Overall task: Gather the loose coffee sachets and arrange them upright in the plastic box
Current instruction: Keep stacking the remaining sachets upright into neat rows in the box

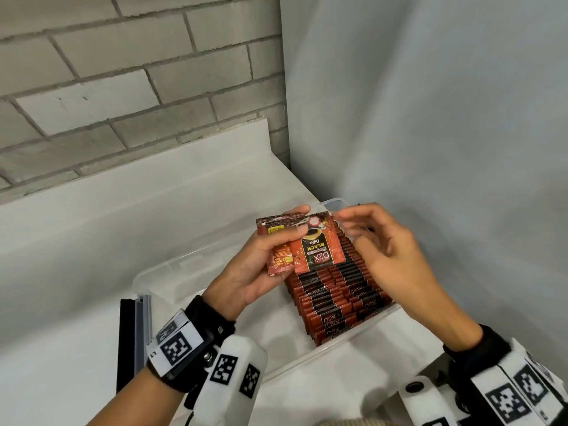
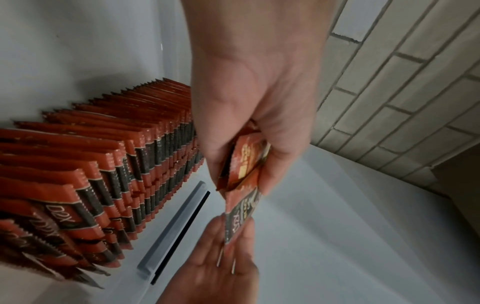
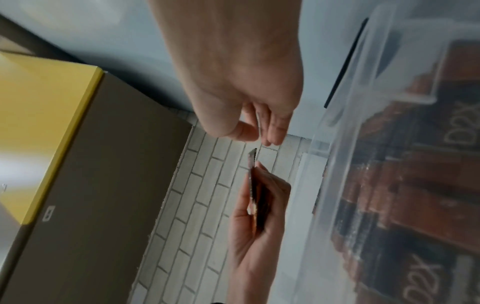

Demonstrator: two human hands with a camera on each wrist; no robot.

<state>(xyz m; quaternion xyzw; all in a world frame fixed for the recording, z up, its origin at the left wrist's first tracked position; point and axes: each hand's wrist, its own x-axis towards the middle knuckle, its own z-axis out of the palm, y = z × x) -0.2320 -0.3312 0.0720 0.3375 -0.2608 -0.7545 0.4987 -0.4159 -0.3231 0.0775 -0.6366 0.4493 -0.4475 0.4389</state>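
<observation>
My left hand grips a few red and black coffee sachets fanned out above the clear plastic box, thumb across their fronts. The same sachets show in the left wrist view, and edge-on in the right wrist view. My right hand hovers at the front sachet's top corner with its fingers loosely curled. The right wrist view shows a small gap between its fingertips and the sachet edge. A long row of sachets stands upright along the box's right side.
The box's left half shows bare floor. A black and grey strip lies on the white counter beside the box's left wall. A brick wall stands behind, a grey wall to the right. A yellow and brown carton appears in the right wrist view.
</observation>
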